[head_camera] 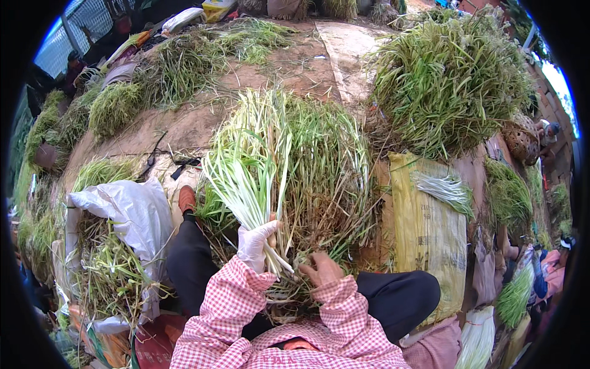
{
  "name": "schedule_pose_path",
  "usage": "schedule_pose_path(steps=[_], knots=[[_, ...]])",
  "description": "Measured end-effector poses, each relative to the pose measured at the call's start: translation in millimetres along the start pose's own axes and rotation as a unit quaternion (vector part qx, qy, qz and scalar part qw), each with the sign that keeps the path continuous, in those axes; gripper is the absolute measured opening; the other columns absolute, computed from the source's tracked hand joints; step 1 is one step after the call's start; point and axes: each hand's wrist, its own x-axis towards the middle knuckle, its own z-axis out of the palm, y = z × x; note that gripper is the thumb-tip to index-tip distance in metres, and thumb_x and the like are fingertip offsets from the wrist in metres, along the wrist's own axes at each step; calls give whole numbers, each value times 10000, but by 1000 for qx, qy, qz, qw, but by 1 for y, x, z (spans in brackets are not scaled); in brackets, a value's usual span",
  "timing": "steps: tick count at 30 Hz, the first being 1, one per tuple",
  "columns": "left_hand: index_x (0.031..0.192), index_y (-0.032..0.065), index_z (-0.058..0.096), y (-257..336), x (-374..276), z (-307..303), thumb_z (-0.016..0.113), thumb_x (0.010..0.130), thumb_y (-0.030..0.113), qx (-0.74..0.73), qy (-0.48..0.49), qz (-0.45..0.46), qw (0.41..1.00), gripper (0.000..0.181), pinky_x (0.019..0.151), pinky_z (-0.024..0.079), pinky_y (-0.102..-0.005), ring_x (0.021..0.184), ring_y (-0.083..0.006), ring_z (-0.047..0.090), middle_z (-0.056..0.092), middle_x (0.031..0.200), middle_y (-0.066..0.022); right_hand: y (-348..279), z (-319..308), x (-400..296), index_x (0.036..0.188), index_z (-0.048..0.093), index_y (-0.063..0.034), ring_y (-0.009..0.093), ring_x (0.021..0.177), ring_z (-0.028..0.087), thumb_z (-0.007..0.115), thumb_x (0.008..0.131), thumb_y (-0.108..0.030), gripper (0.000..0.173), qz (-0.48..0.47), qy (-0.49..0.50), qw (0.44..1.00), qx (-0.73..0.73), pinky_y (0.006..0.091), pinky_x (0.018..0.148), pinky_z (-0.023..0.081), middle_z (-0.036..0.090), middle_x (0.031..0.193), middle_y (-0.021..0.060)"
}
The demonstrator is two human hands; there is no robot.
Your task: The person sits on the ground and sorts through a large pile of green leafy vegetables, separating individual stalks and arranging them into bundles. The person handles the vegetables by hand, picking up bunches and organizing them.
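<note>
In my left hand (256, 244), which wears a thin white glove, is a bunch of long green plants with white stalks (244, 198), leaves pointing away from me. Bare and with bent fingers, my right hand (322, 271) is at the root end of a large heap of uncleaned green and brown plants (322, 170) between my legs. Whether its fingertips grip a stalk there, I cannot tell. To the right, a small bundle of white stalks (442, 190) lies on a yellow woven sack (428, 244).
A tall pile of leafy plants (451, 87) stands at the back right. At left is a white sack (133, 207) holding plant waste. Black straps (184, 165) lie beyond my left foot. Finished-looking white bundles (477, 336) lie at lower right, with people at the right edge.
</note>
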Motion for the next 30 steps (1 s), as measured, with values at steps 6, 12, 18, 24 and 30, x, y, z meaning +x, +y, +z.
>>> schedule_pose_path(steps=[6, 12, 18, 24, 30], knots=[[895, -35, 612, -20, -21, -10, 652, 737, -14, -33, -29, -25, 999, 164, 350, 361, -182, 394, -85, 483, 609, 650, -54, -50, -15, 38, 952, 623, -4, 163, 704, 553, 655, 824, -246, 275, -246, 117, 911, 309, 281, 664, 466, 561, 826, 81], [891, -28, 628, -38, -8, -66, 684, 700, -3, 28, 4, 1, 1000, 200, 350, 367, -203, 393, -92, 486, 635, 699, -68, -88, -87, 19, 897, 610, -42, 34, 563, 530, 614, 863, -120, 85, -216, 119, 747, 617, 155, 498, 405, 607, 687, 3], [924, -2, 641, 20, -28, -71, 711, 726, 33, -4, -2, 82, 997, 214, 355, 351, -160, 425, -62, 486, 652, 785, -58, -103, -61, 24, 950, 585, -20, 63, 611, 547, 637, 840, -100, 146, -238, 113, 844, 468, 205, 561, 483, 590, 722, -6], [933, 44, 630, 16, -22, -45, 721, 758, 95, -78, -83, 108, 988, 203, 421, 381, -189, 478, -69, 497, 607, 714, -8, -125, -9, 36, 1136, 517, 1, 193, 725, 605, 607, 857, -262, 394, -358, 65, 852, 375, 319, 649, 495, 628, 851, 125], [857, 50, 573, 66, -7, -69, 615, 859, 152, -144, -65, 121, 980, 110, 341, 356, -162, 408, -36, 452, 605, 665, -23, -88, 31, 14, 1207, 451, -29, 323, 745, 620, 439, 911, -434, 502, -379, -48, 881, 278, 374, 696, 476, 621, 855, 204]])
